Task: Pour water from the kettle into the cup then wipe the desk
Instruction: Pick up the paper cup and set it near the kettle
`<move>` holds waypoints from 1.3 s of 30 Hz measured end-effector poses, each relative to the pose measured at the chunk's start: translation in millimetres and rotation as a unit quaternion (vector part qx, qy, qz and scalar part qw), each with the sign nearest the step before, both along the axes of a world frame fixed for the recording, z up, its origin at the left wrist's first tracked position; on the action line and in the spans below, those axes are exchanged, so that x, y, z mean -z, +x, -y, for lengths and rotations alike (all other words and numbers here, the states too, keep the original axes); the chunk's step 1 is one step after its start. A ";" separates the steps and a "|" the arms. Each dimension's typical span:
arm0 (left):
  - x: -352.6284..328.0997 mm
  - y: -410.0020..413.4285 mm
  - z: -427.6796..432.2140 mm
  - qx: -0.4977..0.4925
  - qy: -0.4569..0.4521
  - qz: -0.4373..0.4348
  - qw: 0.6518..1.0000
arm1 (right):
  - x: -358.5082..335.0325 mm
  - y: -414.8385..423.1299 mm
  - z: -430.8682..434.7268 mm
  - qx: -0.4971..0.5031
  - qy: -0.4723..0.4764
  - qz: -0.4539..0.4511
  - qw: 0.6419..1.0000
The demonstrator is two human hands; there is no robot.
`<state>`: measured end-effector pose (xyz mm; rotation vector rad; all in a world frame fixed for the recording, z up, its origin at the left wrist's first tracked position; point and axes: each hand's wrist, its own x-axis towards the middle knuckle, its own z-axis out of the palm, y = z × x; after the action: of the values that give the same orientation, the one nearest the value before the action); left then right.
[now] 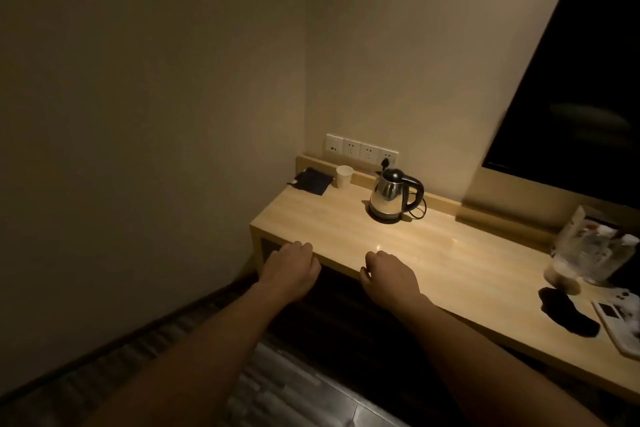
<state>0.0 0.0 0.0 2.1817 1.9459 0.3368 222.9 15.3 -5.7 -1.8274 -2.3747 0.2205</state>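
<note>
Left hand [291,267]: is being rested at the near front edge of the tabletop [433,253], close to its left corner; the fingers [299,248] are being curled loosely over the edge, nothing being gripped.
Right hand [389,276]: is being held just beside the left one on the same edge, knuckles up and fingers bent down – empty as well; both are being kept well short of the task's things, which suggests the reach is not yet begun.
Kettle [393,196]: is being kept upright on its dark base toward the back of the tabletop, handle turned to the right – probably so that it is taken by the right hand; a cord is being run from it to the sockets [362,151] on the wall.
Cup [344,176]: is being left standing upright at the back, to the left of the kettle and apart from it; whether anything is in it cannot be told.
Dark cloth [311,180]: is being left folded flat in the back left corner, just beside the cup – likely meant for the wiping.
Stage, as judged: pouring and wiping are both being left undone.
Right end of the tabletop: is being taken up by bottles in a clear bag [592,250] and a black item [568,314], well apart from the kettle.
</note>
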 end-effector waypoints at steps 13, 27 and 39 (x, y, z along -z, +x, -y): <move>43.0 -16.3 -146.5 0.000 -0.032 0.008 0.999 | 33.4 -20.1 -147.5 0.024 -0.037 0.013 0.999; 61.4 -44.7 -338.0 0.014 -0.053 0.000 0.998 | 46.9 -54.8 -322.6 0.071 -0.048 0.024 0.996; 90.8 -27.4 -448.0 0.004 -0.089 0.006 0.996 | 67.9 -43.1 -440.5 0.081 -0.095 -0.026 0.992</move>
<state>-27.4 448.0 -90.8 2.0689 1.8829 0.1661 179.7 455.8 -73.6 -2.0574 -2.2234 0.4849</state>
